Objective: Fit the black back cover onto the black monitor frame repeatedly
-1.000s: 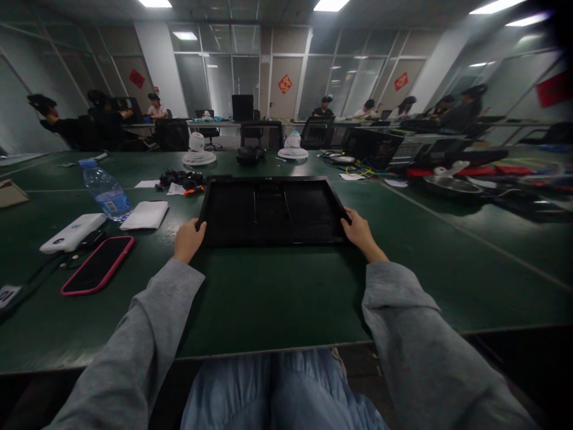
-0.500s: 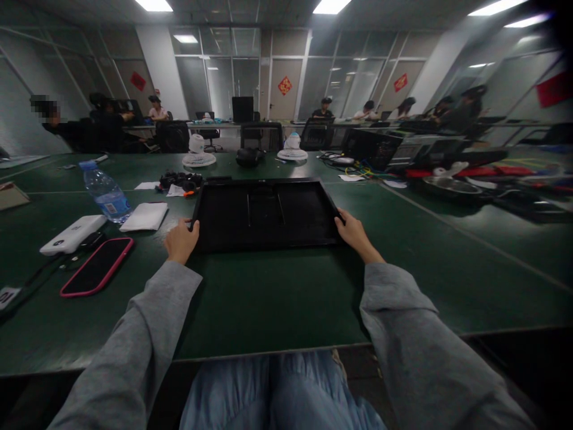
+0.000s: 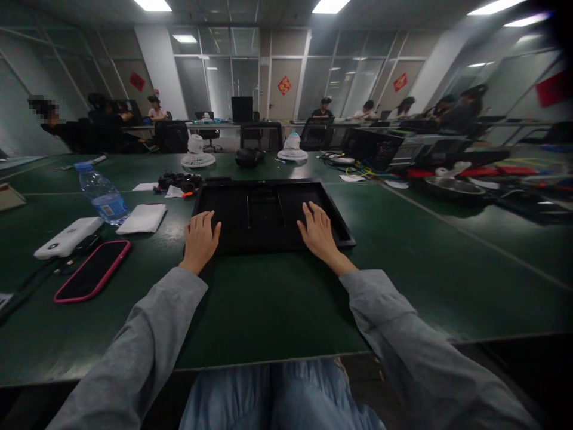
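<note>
A black rectangular case [image 3: 233,218] with raised edges, shallow like a tray, lies flat on the green table [image 3: 273,310] in front of me. A slim frame-like bracket [image 3: 265,210] shows in its middle. My left hand [image 3: 200,239] is over the near left corner of the case, fingers apart and holding nothing. Over the right part of its inner face is my right hand [image 3: 319,233], also open with fingers spread. Whether either palm touches the case I cannot tell.
To the left are a pink-edged phone [image 3: 93,272], a white power bank [image 3: 68,237], folded tissue [image 3: 142,219] and a water bottle [image 3: 102,194]. White fans [image 3: 198,154] stand farther back. Cables [image 3: 358,168] and a metal pan [image 3: 454,186] lie to the right. Several people sit beyond.
Both hands have let go of the case's left and right edges and moved inward over it, fingers opening. The case stays in about the same place.
</note>
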Available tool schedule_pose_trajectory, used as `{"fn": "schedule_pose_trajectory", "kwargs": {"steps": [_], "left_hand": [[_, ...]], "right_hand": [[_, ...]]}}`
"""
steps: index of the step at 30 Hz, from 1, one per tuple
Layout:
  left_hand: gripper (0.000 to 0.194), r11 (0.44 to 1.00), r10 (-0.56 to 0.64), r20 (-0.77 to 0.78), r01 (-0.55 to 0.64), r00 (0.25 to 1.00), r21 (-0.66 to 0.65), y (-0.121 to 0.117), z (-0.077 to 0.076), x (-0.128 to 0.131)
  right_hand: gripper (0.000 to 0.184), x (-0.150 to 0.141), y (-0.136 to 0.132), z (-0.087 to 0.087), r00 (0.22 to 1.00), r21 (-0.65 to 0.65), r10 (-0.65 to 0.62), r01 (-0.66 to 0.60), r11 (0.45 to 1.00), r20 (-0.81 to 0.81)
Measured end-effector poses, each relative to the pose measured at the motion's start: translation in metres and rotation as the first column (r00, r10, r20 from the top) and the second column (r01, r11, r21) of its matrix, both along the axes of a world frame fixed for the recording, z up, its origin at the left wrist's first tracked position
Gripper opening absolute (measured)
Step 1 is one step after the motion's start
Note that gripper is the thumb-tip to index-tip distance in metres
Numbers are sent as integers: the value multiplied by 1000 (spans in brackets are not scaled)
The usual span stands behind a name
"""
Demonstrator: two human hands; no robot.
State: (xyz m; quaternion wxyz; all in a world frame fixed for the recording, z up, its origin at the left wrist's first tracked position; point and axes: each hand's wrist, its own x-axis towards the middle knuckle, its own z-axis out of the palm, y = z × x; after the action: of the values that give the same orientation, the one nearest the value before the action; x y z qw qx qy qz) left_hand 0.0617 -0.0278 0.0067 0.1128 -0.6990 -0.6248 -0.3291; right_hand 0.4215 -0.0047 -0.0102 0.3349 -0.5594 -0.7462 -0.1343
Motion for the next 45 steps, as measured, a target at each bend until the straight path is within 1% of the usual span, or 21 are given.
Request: {"fn": "schedule_pose_trajectory", "kwargs": {"steps": [4, 9, 11, 15, 20, 25, 28, 30, 33, 35, 38, 40, 42, 45], "left_hand": [[50, 999, -23, -13, 23, 1000, -46, 4, -6, -1], [48, 995, -49, -50, 45, 998, -88, 8, -10, -3], [47, 994, -60, -51, 55, 997, -97, 8, -10, -3], [45, 994, -63, -36, 59, 997, -89, 8, -10, -3], [38, 998, -43, 1, 43, 999, -39, 3, -6, -3], [28, 1000, 5, 86, -7, 996, 23, -5, 3, -6], [25, 995, 77, 130, -84, 988, 52, -9, 7, -14], [26, 988, 137, 147, -145, 980, 47, -10, 8, -21], [26, 978, 202, 165, -207, 965, 14, -10, 9, -28], [26, 972, 230, 181, -233, 956, -6, -9, 8, -32], [26, 963, 268, 206, -266, 941, -37, -6, 5, -36], [25, 954, 299, 224, -293, 927, -63, -3, 3, -40], [25, 943, 334, 245, -322, 910, -87, 1, 0, -44], [25, 929, 370, 280, -353, 886, -113, 6, -3, -50]], "right_hand": [[66, 0, 4, -8, 1000, -20, 1, -2, 1000, -19], [63, 5, 8, -13, 999, -64, 3, 0, 998, 46], [61, 4, 8, -14, 998, -63, -3, 6, 998, 55], [58, 2, 7, -14, 999, -18, 0, 1, 1000, 37], [54, 1, 2, -8, 1000, 9, -8, 8, 1000, -28], [49, 1, -4, -2, 999, 37, -2, 3, 999, -51], [46, 3, -6, -1, 999, 74, -32, 34, 997, -31], [45, 7, -8, -1, 997, 98, -66, 70, 993, -35], [43, 18, -8, -1, 984, 106, -154, 163, 981, -90], [43, 31, -6, -1, 962, 88, -232, 247, 965, -146], [43, 59, 1, -4, 905, 41, -346, 366, 930, -247], [44, 79, 8, -8, 861, 1, -390, 413, 911, -327], [45, 94, 15, -12, 822, -62, -390, 402, 914, -414], [50, 104, 24, -17, 773, -220, -369, 297, 929, -516]]}}
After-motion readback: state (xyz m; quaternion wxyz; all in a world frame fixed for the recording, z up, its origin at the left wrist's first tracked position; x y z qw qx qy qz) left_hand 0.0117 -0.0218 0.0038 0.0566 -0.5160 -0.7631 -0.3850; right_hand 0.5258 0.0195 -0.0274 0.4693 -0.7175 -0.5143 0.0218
